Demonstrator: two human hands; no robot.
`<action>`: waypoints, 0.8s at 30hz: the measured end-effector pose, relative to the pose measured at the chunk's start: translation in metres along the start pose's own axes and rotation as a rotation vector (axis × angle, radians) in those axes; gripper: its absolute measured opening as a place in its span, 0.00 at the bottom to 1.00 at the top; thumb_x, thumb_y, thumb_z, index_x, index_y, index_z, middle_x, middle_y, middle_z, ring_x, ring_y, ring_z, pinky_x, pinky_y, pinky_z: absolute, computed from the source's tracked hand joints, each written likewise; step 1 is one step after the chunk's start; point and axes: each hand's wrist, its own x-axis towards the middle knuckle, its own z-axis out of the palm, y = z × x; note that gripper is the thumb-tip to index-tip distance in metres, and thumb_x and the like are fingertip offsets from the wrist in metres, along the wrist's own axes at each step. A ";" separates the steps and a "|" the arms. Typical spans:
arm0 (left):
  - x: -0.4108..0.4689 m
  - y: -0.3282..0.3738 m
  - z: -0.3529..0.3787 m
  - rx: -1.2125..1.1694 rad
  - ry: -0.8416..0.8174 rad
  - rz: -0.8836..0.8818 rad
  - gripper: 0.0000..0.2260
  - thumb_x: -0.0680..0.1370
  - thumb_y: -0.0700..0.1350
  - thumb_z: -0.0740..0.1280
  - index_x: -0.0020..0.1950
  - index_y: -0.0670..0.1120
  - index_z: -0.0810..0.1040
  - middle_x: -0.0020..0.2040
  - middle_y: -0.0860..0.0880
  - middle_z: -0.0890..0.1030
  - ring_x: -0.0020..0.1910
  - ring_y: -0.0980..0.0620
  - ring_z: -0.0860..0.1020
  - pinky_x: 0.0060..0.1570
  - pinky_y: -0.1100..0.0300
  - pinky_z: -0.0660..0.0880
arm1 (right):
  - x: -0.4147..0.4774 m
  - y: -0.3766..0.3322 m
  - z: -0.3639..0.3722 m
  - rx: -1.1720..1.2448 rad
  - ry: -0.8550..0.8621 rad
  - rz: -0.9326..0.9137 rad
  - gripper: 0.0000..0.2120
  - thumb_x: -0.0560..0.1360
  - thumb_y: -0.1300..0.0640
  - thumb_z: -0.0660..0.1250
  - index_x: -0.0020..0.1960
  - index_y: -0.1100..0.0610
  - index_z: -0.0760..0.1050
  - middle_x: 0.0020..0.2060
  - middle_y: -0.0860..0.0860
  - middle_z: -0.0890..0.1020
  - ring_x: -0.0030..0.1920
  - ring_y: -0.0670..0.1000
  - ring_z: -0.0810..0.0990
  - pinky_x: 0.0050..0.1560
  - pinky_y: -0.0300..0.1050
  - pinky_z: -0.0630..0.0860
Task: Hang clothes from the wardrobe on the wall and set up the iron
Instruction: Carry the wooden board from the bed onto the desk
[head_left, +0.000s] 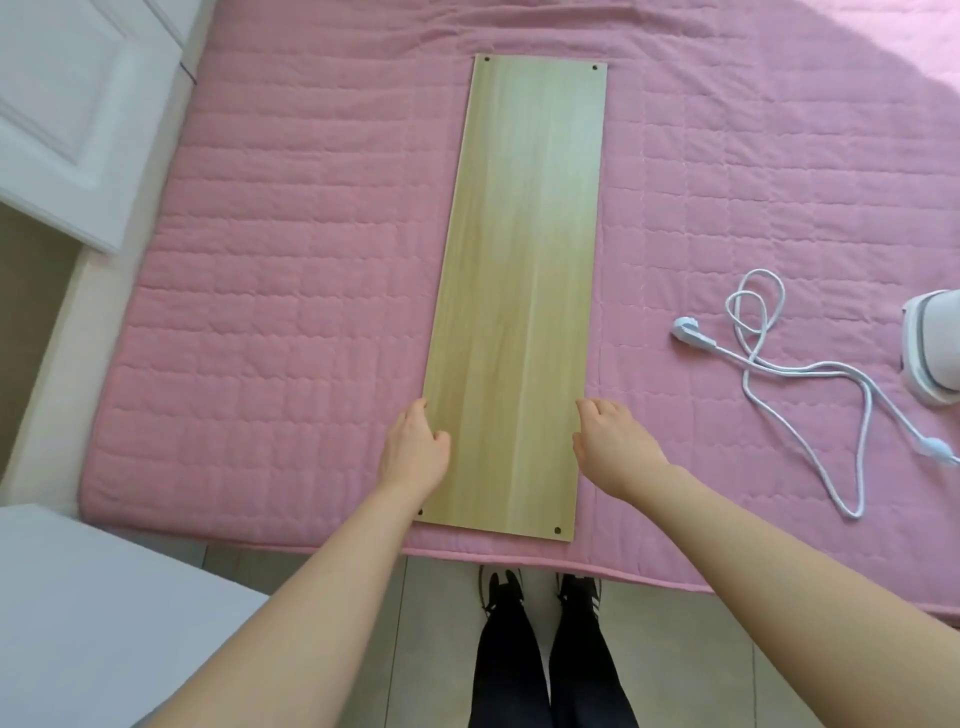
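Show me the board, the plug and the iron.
board (519, 286), head view, middle of its top face.
plug (693, 335), head view, its white body.
iron (935, 343), head view, its white shell.

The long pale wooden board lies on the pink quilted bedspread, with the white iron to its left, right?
No. The head view shows the white iron to the right of the long pale wooden board, its white cord between them. The board does lie on the pink quilted bedspread.
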 end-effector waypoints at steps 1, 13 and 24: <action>0.008 -0.002 0.005 -0.005 -0.008 -0.016 0.25 0.77 0.41 0.59 0.75 0.44 0.61 0.73 0.45 0.67 0.71 0.46 0.65 0.68 0.50 0.64 | 0.008 0.003 0.004 -0.008 -0.013 0.004 0.16 0.79 0.61 0.54 0.65 0.62 0.65 0.63 0.58 0.72 0.63 0.59 0.68 0.57 0.50 0.70; 0.058 -0.011 0.043 0.032 0.012 -0.087 0.28 0.78 0.42 0.60 0.77 0.41 0.54 0.74 0.42 0.64 0.73 0.42 0.61 0.70 0.48 0.60 | 0.074 0.005 0.021 0.455 -0.040 0.252 0.17 0.77 0.63 0.57 0.64 0.67 0.63 0.61 0.64 0.72 0.59 0.62 0.72 0.54 0.50 0.70; 0.062 -0.017 0.052 -0.117 0.061 -0.202 0.30 0.76 0.43 0.63 0.76 0.43 0.57 0.74 0.43 0.65 0.72 0.43 0.63 0.70 0.47 0.62 | 0.077 0.002 0.011 0.794 -0.087 0.371 0.20 0.73 0.59 0.61 0.62 0.62 0.62 0.51 0.57 0.73 0.42 0.54 0.76 0.37 0.45 0.73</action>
